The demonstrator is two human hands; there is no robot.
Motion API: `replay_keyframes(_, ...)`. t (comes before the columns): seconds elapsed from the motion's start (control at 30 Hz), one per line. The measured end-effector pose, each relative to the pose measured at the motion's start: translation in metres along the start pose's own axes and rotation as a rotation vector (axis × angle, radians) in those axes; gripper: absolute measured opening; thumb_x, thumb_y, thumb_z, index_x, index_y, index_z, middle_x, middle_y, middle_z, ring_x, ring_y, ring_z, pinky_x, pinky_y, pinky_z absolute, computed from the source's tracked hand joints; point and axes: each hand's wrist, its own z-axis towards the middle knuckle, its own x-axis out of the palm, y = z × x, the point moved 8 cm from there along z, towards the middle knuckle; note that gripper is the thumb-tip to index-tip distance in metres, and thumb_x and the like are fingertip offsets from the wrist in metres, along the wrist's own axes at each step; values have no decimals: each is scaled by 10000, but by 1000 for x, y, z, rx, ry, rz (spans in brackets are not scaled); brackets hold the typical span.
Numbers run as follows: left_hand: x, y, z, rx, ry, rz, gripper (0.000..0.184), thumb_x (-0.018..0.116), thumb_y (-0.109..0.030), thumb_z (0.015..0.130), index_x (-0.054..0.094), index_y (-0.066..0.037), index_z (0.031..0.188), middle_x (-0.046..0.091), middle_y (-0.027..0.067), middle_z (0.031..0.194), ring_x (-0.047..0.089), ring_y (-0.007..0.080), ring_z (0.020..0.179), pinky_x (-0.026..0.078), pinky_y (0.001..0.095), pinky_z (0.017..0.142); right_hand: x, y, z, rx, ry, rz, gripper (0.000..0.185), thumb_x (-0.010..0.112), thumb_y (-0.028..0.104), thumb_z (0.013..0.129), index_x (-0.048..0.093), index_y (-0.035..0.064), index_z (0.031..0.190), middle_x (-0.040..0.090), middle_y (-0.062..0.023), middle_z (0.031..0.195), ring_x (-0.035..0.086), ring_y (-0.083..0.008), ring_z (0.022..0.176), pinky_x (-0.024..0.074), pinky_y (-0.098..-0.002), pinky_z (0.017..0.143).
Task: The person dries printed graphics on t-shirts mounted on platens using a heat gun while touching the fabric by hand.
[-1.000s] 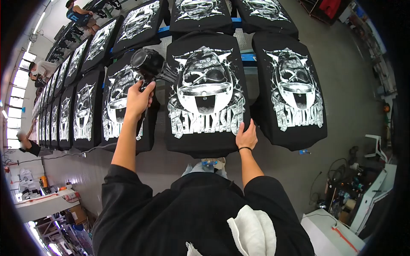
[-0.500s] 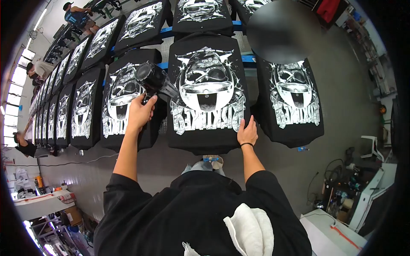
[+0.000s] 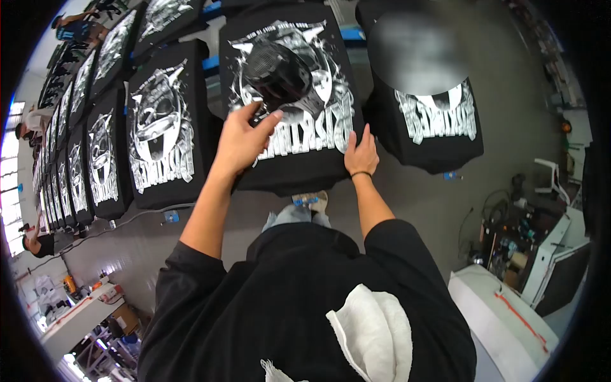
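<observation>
A black T-shirt with a white skull-like print and lettering lies stretched over a board in front of me. My left hand is closed around the handle of a black hair dryer, whose body is above the print and hides its middle. The dryer's nozzle points toward the lower right, over the shirt. My right hand lies at the shirt's lower right edge, fingers stretched out, holding nothing.
Similar printed shirts line up to the left; another shirt is at right, partly behind a blurred disc. A cable runs at left. People work far left. A white towel hangs on me; a white cabinet stands lower right.
My left hand has carried the hair dryer rightward, from the shirt's left edge to over its print. My right hand stays at the right edge. The view has shifted.
</observation>
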Motion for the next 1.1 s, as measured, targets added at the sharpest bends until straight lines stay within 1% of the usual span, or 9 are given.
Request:
replay_keyframes(0.13,-16,2,-18,-92,-4,20,518,708,-229,924,544,101,1288,547,-18,633,485,42,522,378,221,464,-1,-2,0,-15,-46,80,648,460,522,990,479,32,1413,606,-176,1255,595,-378,1127,501,-481,884)
replay_keyframes(0.2,-38,8,-29,-123,-50,66,522,687,-236,940,523,93,1311,554,-9,664,475,49,531,368,222,467,-7,-3,-2,-9,-104,156,592,485,474,992,527,17,1367,630,-196,1233,600,-380,1126,504,-466,893)
replay_keyframes(0.33,-72,-4,-58,-130,-200,231,236,656,-222,962,597,6,944,551,-16,656,477,52,532,359,219,485,-13,-5,-4,-22,-195,226,520,505,411,994,557,24,1338,649,-176,1222,605,-376,1122,501,-440,915)
replay_keyframes(0.43,-91,3,-71,-130,-250,305,249,677,-192,945,610,31,1032,530,-31,659,448,31,513,332,203,454,-16,-5,-4,-26,-214,251,476,508,389,999,572,40,1317,650,-144,1241,604,-351,1143,491,-420,943)
replay_keyframes(0.5,-88,5,-82,-181,-277,225,253,679,-190,944,608,41,1019,536,-28,662,450,31,518,331,203,459,-21,-1,-4,-73,-262,286,502,536,397,977,568,13,1299,629,-181,1221,594,-386,1112,503,-458,891)
replay_keyframes(0.63,-62,14,-86,-228,-137,113,275,689,-196,927,634,32,1071,564,-18,673,467,40,531,344,203,477,-21,-1,-4,-56,-252,302,500,552,384,970,537,20,1312,596,-164,1233,570,-377,1139,484,-457,923)
replay_keyframes(0.83,-38,11,-81,-226,-57,-5,204,645,-186,956,571,-3,907,544,2,651,487,67,531,373,234,490,-22,0,-2,-58,-255,318,511,555,390,973,526,21,1327,590,-159,1232,561,-369,1141,477,-450,942)
replay_keyframes(0.93,-61,10,-85,-206,-173,93,300,688,-191,925,632,55,1089,544,-24,634,469,38,518,361,216,468,-20,0,-2,-59,-246,301,501,563,384,969,532,29,1321,600,-147,1220,562,-359,1137,473,-451,939)
replay_keyframes(1.1,-88,8,-96,-214,-259,201,341,699,-197,915,636,55,1135,541,-33,635,458,32,519,356,212,477,-19,1,-2,-72,-239,294,510,571,384,962,526,29,1325,601,-144,1218,554,-363,1143,465,-458,942)
